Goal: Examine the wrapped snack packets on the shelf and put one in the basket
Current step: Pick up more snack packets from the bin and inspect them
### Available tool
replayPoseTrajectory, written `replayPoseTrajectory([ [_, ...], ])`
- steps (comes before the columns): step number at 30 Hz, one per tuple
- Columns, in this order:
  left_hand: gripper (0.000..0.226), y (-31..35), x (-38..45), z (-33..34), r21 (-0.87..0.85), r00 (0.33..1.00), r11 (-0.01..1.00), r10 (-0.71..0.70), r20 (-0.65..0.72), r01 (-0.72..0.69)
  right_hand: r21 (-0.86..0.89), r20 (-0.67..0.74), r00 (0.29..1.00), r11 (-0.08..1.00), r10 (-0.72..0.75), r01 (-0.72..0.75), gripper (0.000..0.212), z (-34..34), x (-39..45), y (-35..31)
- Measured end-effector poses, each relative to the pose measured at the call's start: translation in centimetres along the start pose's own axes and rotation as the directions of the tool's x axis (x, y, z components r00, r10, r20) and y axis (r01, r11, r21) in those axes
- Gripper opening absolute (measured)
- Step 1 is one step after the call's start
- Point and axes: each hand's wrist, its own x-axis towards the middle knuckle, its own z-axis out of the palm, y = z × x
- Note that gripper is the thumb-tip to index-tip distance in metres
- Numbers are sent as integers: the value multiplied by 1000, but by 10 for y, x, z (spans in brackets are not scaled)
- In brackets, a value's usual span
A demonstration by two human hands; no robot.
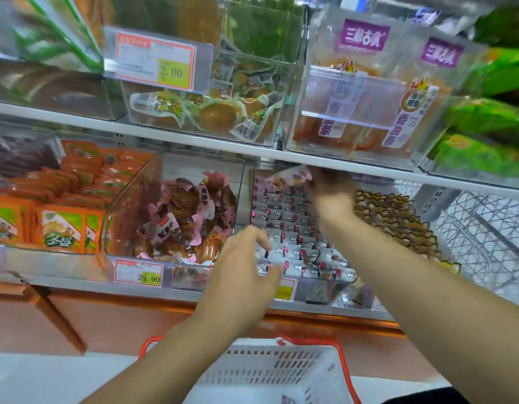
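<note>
Item: small white wrapped packets [293, 243], ranked in rows in the clear bin on the lower shelf; we take this bin as our landmark

Right hand [331, 185]: raised over the back of the bin, just under the upper shelf edge [194, 141], fingers closed on one pinkish-white packet [290, 176] lifted clear of the rows; blurred, so we cannot read the grip more finely

Left hand [243, 258]: at the bin's front left corner, fingers spread and loosely bent, holding nothing that we can see, fingertips just at the nearest packets

Basket [281, 371]: white with red handles, on the floor below and in front of the bin; one small packet shows at its bottom edge

Neighbours: brown snacks in pink wrappers [182, 217] in the bin to the left; tan packets [395, 217] to the right

Risks, as we judge them:
- the held packet sits close beneath the upper shelf edge; a quick pull outward could knock it loose
- the grip looks light; the packet may fall back among the rows or miss the basket
- the left hand's spread fingers could drag front packets over the bin's lip
</note>
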Motion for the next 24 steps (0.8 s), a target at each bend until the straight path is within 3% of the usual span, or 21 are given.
replayPoseTrajectory([
  [2,28,1,5,-10,-223,980,962,-177,-86,154,328,136,978,924,158,-195,18,-18,-38,-7],
  [3,26,2,6,-16,-324,962,923,-251,-104,206,402,219,953,870,211,-285,17,-26,-56,-6],
  [6,18,1,7,-26,-578,909,748,-415,-25,326,411,367,882,800,294,-437,16,-42,-99,6],
  [8,22,-2,1,-27,-716,886,591,-456,81,370,411,395,860,776,321,-479,16,-49,-113,18],
  [10,32,-7,-6,-28,-771,876,512,-467,120,379,350,436,845,807,308,-475,17,-57,-117,28],
  [13,50,-15,-13,-31,-811,876,477,-475,86,339,275,488,833,860,260,-430,12,-72,-115,42],
  [16,55,-20,-15,-30,-833,864,446,-498,73,327,268,529,809,854,256,-445,11,-78,-117,50],
  [20,55,-21,-14,-29,-869,873,354,-461,159,345,280,515,789,804,336,-525,14,-77,-116,59],
  [24,49,-20,-14,-23,-839,899,447,-425,105,309,292,477,791,779,384,-554,6,-76,-114,59],
])
